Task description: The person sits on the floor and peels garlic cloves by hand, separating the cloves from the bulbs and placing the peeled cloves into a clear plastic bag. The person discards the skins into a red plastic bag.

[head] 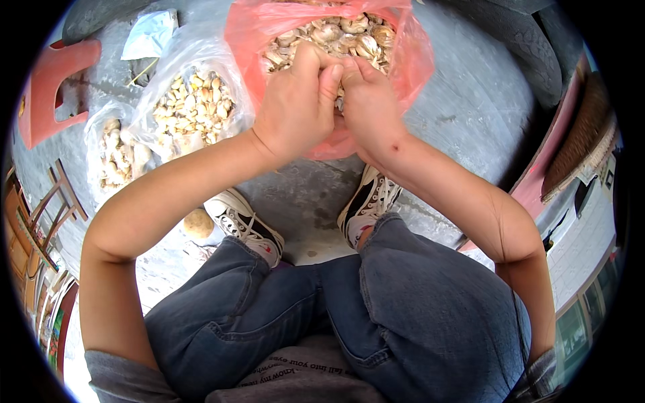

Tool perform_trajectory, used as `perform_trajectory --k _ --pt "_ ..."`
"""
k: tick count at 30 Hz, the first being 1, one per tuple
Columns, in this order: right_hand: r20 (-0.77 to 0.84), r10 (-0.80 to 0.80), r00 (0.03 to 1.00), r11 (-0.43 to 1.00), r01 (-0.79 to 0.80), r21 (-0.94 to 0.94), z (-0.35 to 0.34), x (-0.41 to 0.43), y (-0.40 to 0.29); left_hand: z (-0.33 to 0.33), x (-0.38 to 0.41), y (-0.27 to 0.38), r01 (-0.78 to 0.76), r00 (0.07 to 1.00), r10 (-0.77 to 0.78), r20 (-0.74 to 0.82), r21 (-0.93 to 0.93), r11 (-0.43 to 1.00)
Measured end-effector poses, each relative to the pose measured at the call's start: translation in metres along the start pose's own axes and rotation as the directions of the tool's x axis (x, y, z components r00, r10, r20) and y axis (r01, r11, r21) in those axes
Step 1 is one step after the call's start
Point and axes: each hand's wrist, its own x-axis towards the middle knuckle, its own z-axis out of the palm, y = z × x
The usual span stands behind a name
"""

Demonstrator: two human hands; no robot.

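Observation:
My left hand (297, 98) and my right hand (370, 98) meet at the fingertips over an open red plastic bag (239, 38). Thumbs and fingers of both are pinched together; whatever is between them is hidden by the fingers. Dry, papery garlic bulbs (327, 32) and loose skins fill the bag beneath them. To the left, a clear plastic bag (184, 53) holds many pale garlic cloves (191, 103). Beside it sits a smaller clear bag (93, 131) with whitish pieces (113, 161), too unclear to name exactly.
A round tan potato-like object (198, 223) lies beside my left shoe (244, 221); my right shoe (370, 196) is below the red bag. A red plastic stool (38, 106) and a light-blue packet (148, 34) are at upper left. A woven basket (579, 136) stands at the right.

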Motion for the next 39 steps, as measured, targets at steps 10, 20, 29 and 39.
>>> perform_trajectory --k 10,20,29,39 --pt "0.332 -0.005 0.943 1.0 0.008 -0.006 -0.02 0.007 -0.015 -0.009 0.007 -0.008 -0.007 1.0 0.004 -0.031 -0.109 0.994" --pt "0.413 -0.291 0.863 0.802 0.456 -0.387 -0.027 0.002 -0.013 -0.02 0.002 -0.014 0.098 0.989 -0.063 0.135 -0.271 0.957" --pt "0.462 -0.47 0.752 0.642 0.65 -0.406 -0.022 -0.003 0.002 -0.016 -0.003 -0.017 0.221 0.966 -0.169 0.196 -0.283 0.933" --pt "0.421 -0.466 0.778 0.74 0.604 -0.296 -0.021 -0.001 0.014 -0.021 -0.002 -0.013 0.355 0.928 -0.234 0.291 -0.495 0.793"
